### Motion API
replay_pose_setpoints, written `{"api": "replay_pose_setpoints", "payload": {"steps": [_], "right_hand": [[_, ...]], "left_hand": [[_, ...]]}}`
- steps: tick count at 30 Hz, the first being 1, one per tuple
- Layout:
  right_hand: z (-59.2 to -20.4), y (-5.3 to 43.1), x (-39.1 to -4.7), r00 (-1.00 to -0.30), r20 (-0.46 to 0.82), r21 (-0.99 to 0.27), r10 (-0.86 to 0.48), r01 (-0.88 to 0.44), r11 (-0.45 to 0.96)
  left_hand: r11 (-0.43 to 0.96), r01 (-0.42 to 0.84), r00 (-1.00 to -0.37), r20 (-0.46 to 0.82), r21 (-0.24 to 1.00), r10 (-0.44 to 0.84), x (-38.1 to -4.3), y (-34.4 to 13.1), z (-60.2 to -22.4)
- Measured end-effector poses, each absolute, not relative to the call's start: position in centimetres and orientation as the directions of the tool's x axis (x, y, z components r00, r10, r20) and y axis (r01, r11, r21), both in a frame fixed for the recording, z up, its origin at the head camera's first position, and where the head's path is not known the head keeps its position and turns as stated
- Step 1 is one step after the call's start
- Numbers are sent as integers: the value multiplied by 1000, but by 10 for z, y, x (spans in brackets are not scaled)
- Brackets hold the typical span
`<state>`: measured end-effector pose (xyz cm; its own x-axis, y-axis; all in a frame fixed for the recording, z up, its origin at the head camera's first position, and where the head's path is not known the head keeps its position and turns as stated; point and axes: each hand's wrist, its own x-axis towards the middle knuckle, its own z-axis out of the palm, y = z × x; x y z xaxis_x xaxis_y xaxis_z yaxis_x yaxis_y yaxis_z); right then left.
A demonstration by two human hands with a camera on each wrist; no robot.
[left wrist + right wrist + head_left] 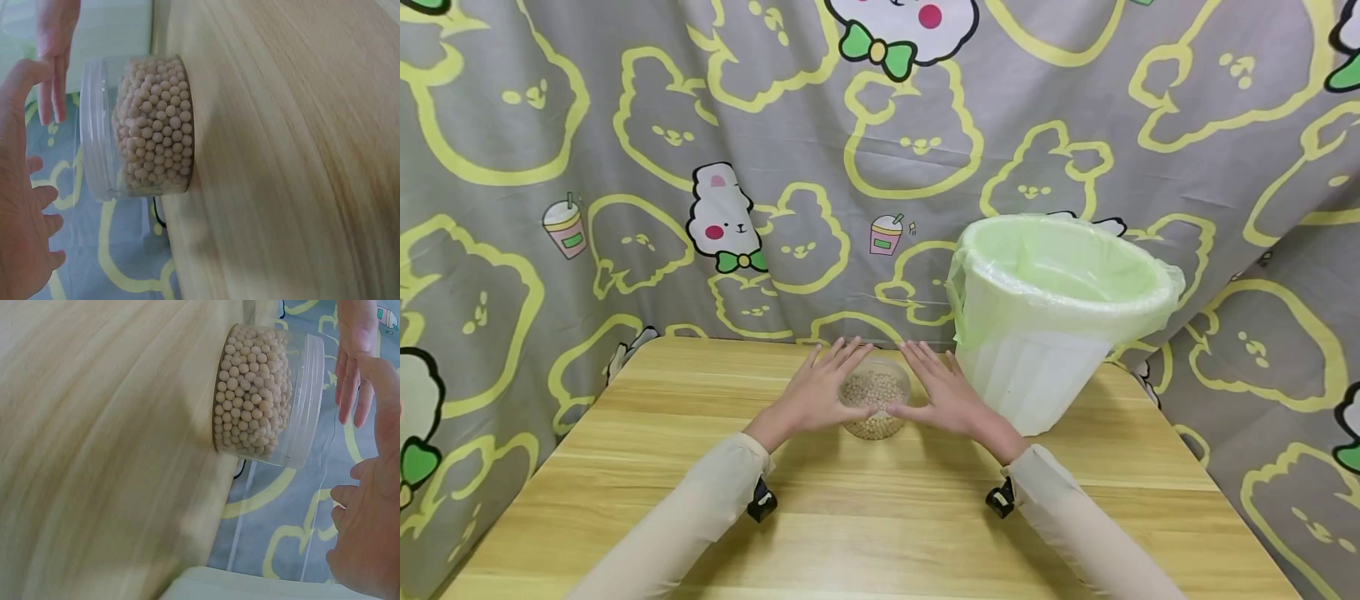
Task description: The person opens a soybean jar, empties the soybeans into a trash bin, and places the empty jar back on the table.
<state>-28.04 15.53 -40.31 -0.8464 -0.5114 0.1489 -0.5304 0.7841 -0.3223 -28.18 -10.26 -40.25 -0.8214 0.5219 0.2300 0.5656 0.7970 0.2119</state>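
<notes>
A round clear plastic jar (876,392) stands upright on the wooden table, largely filled with small beige balls (159,125). Its translucent ribbed lid (307,400) is on top. My left hand (817,392) is spread at the upper left of the jar, fingers extended, holding nothing. Mirroring it on the other side, my right hand (946,398) also has its fingers stretched out with nothing in them. Both thumbs point toward each other over the near side of the lid. In the wrist views, gaps show between the hands and the lid.
A tall white bin (1037,367) lined with a pale green bag (1075,275) stands at the right rear of the wooden table (880,517). Behind the table hangs a grey curtain (805,158) with yellow cartoon outlines. Small black devices (762,502) are strapped under both wrists.
</notes>
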Motion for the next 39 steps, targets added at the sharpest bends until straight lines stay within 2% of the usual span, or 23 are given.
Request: {"api": "replay_pose_setpoints", "payload": {"steps": [3,7,12,16,23,33,39], "right_hand": [[-405,153,-282,-848,149,-383,-508,-523,761],[-409,150,-285,-853,149,-482,-500,-504,717],[-415,145,-293,-857,141,-608,-496,-471,639],[-418,140,-298,-852,148,-698,-502,-449,557],[-426,133,-307,-861,78,-761,-502,-377,528],[-431,125,-313,-856,93,-771,-509,-385,508],[-432,122,-312,-869,82,-778,-488,-362,514]], "left_hand": [[780,550,-835,219,300,505,-283,-102,-406],[716,493,-866,205,494,456,-287,-102,-413],[575,377,-903,148,727,404,-292,-102,-425],[448,306,-911,122,840,394,-295,-104,-433],[330,259,-896,99,908,433,-300,-105,-446],[265,183,-912,63,947,405,-307,-100,-462],[251,195,-906,76,948,417,-310,-98,-468]]}}
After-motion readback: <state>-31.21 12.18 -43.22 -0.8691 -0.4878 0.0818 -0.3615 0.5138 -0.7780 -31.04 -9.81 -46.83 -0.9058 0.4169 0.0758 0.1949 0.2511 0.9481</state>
